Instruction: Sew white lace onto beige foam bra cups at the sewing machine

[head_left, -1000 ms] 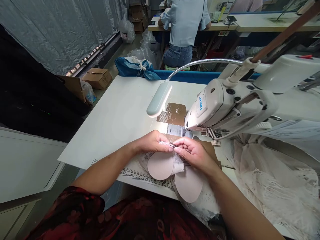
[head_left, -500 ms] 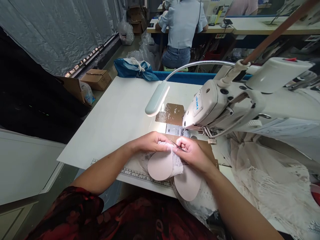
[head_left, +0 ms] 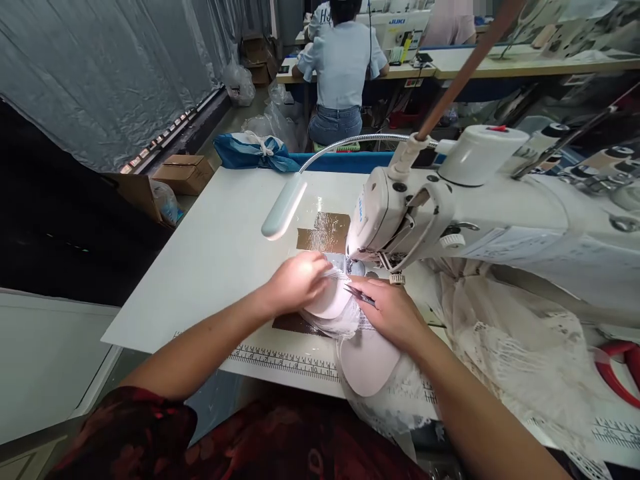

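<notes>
A pale pink bra with two padded cups and white lace (head_left: 369, 363) lies at the front of the sewing table. My left hand (head_left: 300, 283) is closed on the upper edge of its left cup (head_left: 330, 300), close to the presser foot (head_left: 349, 265). In my right hand (head_left: 393, 310) is a small dark metal tool (head_left: 361, 295) with two pointed tips, tweezers or thread snips. Its points face left toward the lace, and the right hand rests over the bra beside the needle area. My fingertips on the left are partly hidden by the hand.
The white sewing machine (head_left: 425, 200) stands at right, with a lamp (head_left: 285, 207) to its left. Sheer lace fabric (head_left: 510, 333) and red-handled scissors (head_left: 620, 370) lie on the right. A person (head_left: 341, 73) sits at another table ahead.
My left hand has moved up and left with the cup edge, nearer the needle. The hands have come apart, and the pointed tool shows more. The camera view has turned slightly right.
</notes>
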Tool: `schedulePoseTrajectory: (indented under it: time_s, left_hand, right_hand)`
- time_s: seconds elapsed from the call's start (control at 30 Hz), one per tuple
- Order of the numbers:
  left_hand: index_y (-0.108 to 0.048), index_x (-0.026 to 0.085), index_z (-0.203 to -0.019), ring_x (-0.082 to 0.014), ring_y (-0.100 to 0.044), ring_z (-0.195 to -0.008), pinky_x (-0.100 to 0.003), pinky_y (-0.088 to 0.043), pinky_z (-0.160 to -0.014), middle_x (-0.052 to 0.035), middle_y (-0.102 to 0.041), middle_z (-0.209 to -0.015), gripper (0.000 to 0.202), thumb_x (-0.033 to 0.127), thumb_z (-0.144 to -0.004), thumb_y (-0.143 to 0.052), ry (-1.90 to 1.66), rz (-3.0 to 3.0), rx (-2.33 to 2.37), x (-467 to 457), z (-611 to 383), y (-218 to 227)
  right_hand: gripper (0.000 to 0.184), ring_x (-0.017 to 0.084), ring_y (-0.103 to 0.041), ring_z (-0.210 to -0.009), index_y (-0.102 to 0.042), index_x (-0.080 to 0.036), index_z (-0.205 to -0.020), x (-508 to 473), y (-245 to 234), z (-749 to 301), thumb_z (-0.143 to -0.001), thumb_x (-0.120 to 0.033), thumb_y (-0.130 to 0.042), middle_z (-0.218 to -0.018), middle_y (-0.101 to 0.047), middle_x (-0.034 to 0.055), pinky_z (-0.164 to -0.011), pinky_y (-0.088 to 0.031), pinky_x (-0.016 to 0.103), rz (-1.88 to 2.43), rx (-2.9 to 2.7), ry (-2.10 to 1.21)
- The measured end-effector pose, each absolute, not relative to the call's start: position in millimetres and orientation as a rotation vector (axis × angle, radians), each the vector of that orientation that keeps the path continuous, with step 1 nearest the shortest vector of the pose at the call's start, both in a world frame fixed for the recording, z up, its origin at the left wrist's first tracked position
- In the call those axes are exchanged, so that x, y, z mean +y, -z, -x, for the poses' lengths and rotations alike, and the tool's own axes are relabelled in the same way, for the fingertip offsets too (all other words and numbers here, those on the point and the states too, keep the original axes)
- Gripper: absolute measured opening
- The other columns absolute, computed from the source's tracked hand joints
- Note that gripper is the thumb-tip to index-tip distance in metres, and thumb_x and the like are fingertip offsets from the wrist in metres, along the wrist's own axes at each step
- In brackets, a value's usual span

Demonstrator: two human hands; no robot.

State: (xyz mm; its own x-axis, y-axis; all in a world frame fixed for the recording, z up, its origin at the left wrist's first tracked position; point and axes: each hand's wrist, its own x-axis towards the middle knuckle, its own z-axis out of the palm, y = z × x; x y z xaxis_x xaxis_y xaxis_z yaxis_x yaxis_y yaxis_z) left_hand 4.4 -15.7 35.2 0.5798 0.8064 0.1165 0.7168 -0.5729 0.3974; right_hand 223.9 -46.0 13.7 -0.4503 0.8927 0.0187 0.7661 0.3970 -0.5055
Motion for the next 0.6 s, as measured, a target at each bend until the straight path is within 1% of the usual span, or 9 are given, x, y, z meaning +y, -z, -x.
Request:
schedulePoseTrajectory:
  time_s: [0.07, 0.17, 0.23, 0.4, 0.5, 0.6]
  left_hand:
    - [-0.062, 0.014, -0.109, -0.026, -0.057, -0.107, -0.039, -0.048, -0.091, -0.0127, -0.06, -0.117, 0.029, 0.032, -0.089, -0.051, -0.317, -2.593, 1.188, -27.5, -12.9, -27.0]
    - [-0.058, 0.012, -0.118, -0.0315, -0.05, -0.118, -0.047, -0.044, -0.098, -0.0157, -0.055, -0.127, 0.04, 0.037, -0.087, -0.054, -0.222, -2.703, 1.179, -34.4, -18.9, -19.6]
    - [-0.056, 0.011, -0.122, -0.0313, -0.048, -0.121, -0.047, -0.043, -0.1, -0.016, -0.054, -0.128, 0.043, 0.037, -0.087, -0.054, -0.197, -2.726, 1.158, -32.3, -18.7, -19.2]
    - [-0.055, 0.009, -0.123, -0.0305, -0.051, -0.117, -0.045, -0.045, -0.099, -0.0183, -0.053, -0.128, 0.044, 0.033, -0.087, -0.053, -0.168, -2.743, 1.045, -20.4, -12.8, -22.7]
    - [-0.051, 0.006, -0.129, -0.0312, -0.049, -0.122, -0.045, -0.043, -0.103, -0.0207, -0.05, -0.133, 0.053, 0.035, -0.085, -0.056, -0.174, -2.715, 0.995, -14.7, -9.7, -23.7]
    - [-0.051, 0.004, -0.13, -0.0321, -0.045, -0.127, -0.044, -0.041, -0.107, -0.0229, -0.046, -0.138, 0.058, 0.038, -0.084, -0.057, -0.165, -2.674, 0.973, -9.7, -8.1, -25.7]
  right_hand:
    - [0.028, 0.019, -0.063, -0.086, -0.066, -0.024, -0.107, -46.3, -10.3, -224.3, -0.09, -0.024, -0.045, -0.1, -0.072, 0.0036, -0.075, -0.043, 0.028, 1.437, -2.378, -0.551]
    - [0.03, 0.019, -0.063, -0.084, -0.064, -0.024, -0.111, -46.1, -9.5, -224.1, -0.088, -0.023, -0.046, -0.096, -0.072, 0.0038, -0.072, -0.042, 0.027, 1.444, -2.42, -0.432]
    - [0.032, 0.019, -0.062, -0.085, -0.063, -0.024, -0.113, -46.1, -10.0, -223.8, -0.086, -0.021, -0.047, -0.095, -0.072, 0.0037, -0.073, -0.041, 0.027, 1.464, -2.454, -0.384]
    - [0.037, 0.02, -0.062, -0.087, -0.061, -0.023, -0.116, -47.6, -9.0, -223.3, -0.081, -0.017, -0.047, -0.095, -0.072, 0.0038, -0.075, -0.037, 0.029, 1.531, -2.497, -0.321]
    - [0.037, 0.02, -0.062, -0.083, -0.061, -0.024, -0.113, -48.6, -7.1, -223.3, -0.081, -0.016, -0.046, -0.094, -0.072, 0.0034, -0.072, -0.036, 0.03, 1.578, -2.493, -0.293]
    - [0.037, 0.019, -0.062, -0.077, -0.06, -0.024, -0.113, -48.9, -5.6, -223.5, -0.081, -0.017, -0.045, -0.093, -0.072, 0.0025, -0.068, -0.035, 0.03, 1.618, -2.474, -0.331]
